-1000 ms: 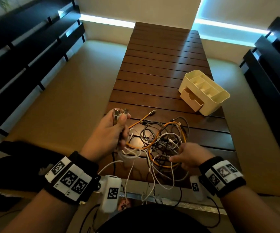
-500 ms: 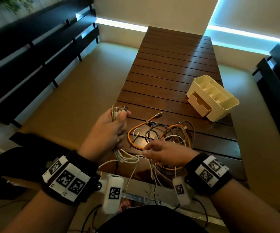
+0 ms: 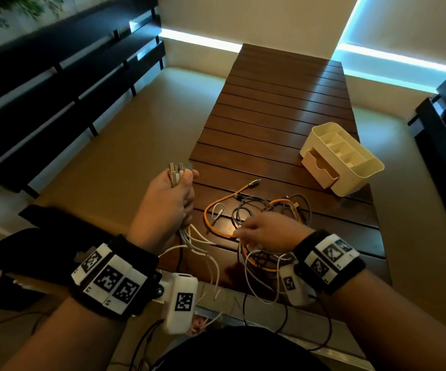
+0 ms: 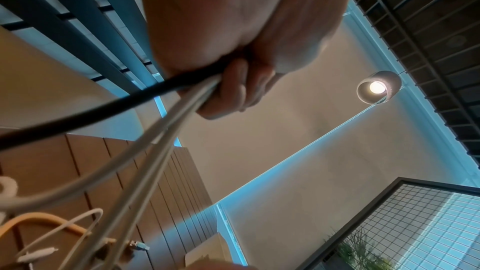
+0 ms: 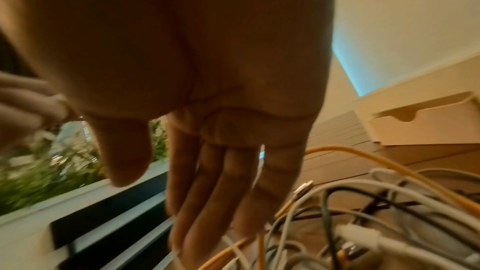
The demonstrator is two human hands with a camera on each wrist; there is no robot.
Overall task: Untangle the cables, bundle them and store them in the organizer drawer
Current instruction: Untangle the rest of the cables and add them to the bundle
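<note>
My left hand (image 3: 167, 202) is fisted round a sheaf of cable ends, plugs (image 3: 177, 174) sticking up at 12 o'clock, white and black leads trailing from the underside of the fist toward 5 o'clock. The left wrist view confirms fingers (image 4: 233, 87) curled tight on the strands.

My right hand (image 3: 266, 231) lies over the tangle (image 3: 259, 210) on the table (image 3: 283, 103), fingers (image 5: 223, 188) straight and loosely spread among the wires, gripping nothing.

The organizer (image 3: 342, 159) sits at 2 o'clock from the tangle, well apart, drawer (image 3: 319, 168) partly pulled out.

Judgement: the cables are light, limp and springy; loops will snag. The orange cable (image 3: 216, 228) looks thicker and stiffer. Best taken at a plug end and drawn out slowly, not tugged mid-loop.
</note>
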